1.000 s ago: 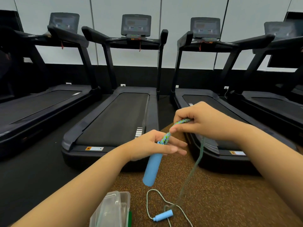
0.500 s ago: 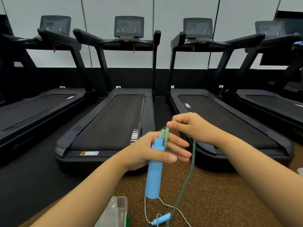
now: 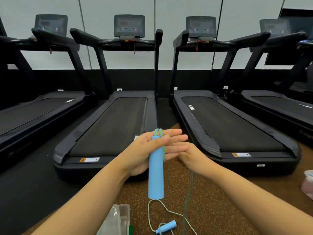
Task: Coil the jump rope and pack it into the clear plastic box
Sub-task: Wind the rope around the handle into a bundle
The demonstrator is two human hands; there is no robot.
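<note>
The handle (image 3: 156, 168) held upright in the left hand (image 3: 145, 153) is plain light blue; the rope (image 3: 163, 150) looped over its top is braided blue and green. Below the hands, a second light blue handle (image 3: 166, 226) lies on brown floor (image 3: 220, 209) flecked yellow. Beyond the hands, black treadmills (image 3: 115, 126) with orange-and-white labels (image 3: 89, 159)

Four black treadmills (image 3: 110, 126) on dark flooring, speckled brown mat (image 3: 211, 209) nearer.

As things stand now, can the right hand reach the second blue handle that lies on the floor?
Probably yes, but not right away. The right hand is busy with the rope. The floor handle lies open below, nothing covering it.
</note>
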